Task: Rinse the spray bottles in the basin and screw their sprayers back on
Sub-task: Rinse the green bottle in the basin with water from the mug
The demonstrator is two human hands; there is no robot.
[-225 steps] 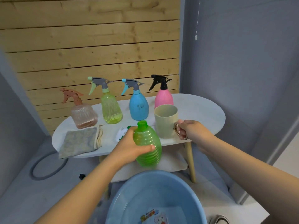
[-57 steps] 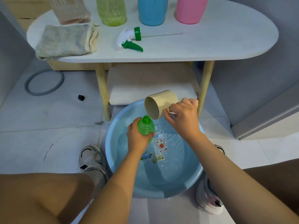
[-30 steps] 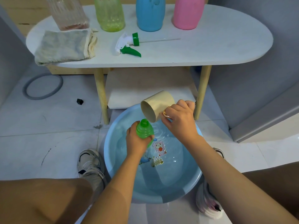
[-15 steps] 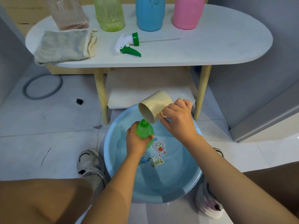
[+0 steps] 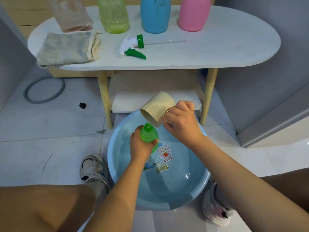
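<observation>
My left hand (image 5: 139, 147) grips a green spray bottle (image 5: 148, 133) upright over the blue basin (image 5: 189, 193) on the floor; the bottle has no sprayer. My right hand (image 5: 181, 121) holds a beige cup (image 5: 157, 109) by its handle, tipped steeply with its rim just above the bottle's open neck. The basin holds water. The green and white sprayer (image 5: 132, 46) lies on the white table (image 5: 217, 47), its tube pointing right.
On the table's far edge stand a clear ribbed bottle (image 5: 70, 15), a yellow-green bottle (image 5: 114, 15), a blue bottle (image 5: 155, 15) and a pink bottle (image 5: 194, 14). A folded grey cloth (image 5: 66, 49) lies at left. My shoes flank the basin. A grey hose ring (image 5: 44, 91) lies on the floor.
Since 7.5 s ago the bottle and cup came down from the table to the basin. Over the last second the cup has tipped further and shifted slightly left over the bottle's neck.
</observation>
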